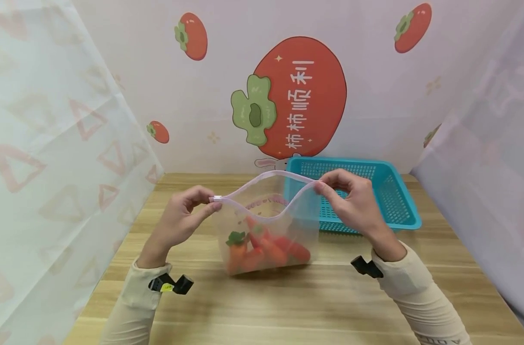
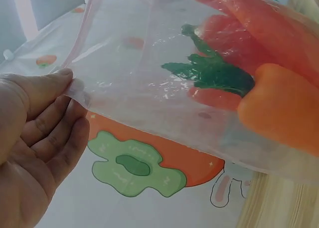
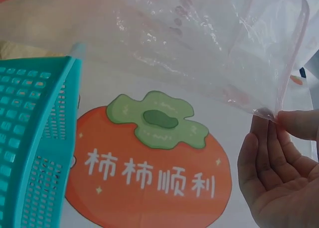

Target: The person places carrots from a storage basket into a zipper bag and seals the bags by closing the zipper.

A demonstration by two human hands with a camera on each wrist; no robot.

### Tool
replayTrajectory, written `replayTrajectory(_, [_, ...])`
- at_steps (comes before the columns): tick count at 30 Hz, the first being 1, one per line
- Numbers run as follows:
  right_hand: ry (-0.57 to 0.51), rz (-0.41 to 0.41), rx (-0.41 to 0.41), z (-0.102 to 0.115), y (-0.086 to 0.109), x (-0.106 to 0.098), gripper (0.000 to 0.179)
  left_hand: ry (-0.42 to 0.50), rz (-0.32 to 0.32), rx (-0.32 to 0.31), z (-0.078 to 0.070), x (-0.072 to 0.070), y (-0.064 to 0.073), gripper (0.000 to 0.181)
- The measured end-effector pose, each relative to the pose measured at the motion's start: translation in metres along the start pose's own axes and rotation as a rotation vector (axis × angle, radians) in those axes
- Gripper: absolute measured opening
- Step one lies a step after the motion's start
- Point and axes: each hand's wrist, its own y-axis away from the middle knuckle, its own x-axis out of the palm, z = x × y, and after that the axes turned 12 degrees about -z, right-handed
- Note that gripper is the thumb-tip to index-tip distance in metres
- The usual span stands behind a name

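Observation:
A clear zip bag with a pink rim is held upright over the wooden table, its mouth gaping. Inside lie an orange carrot with a green top and several red and orange vegetable-like pieces, blurred by the plastic. My left hand pinches the bag's left top corner, by the white slider. With thumb and fingers, my right hand pinches the right top corner. Both wrist views show the thumb against the fingers at the bag's edge.
Behind the bag and right hand stands a turquoise perforated basket on the wooden table. A printed cloth backdrop closes off the back, with pale cloth walls at both sides.

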Motion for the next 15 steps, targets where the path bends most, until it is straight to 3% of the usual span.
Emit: replayTrajectory(15, [0.085,-0.046,0.050,-0.014,0.001,-0.007,0.009,-0.066,-0.096,-0.161,0.023,-0.008,-0.009,0.008])
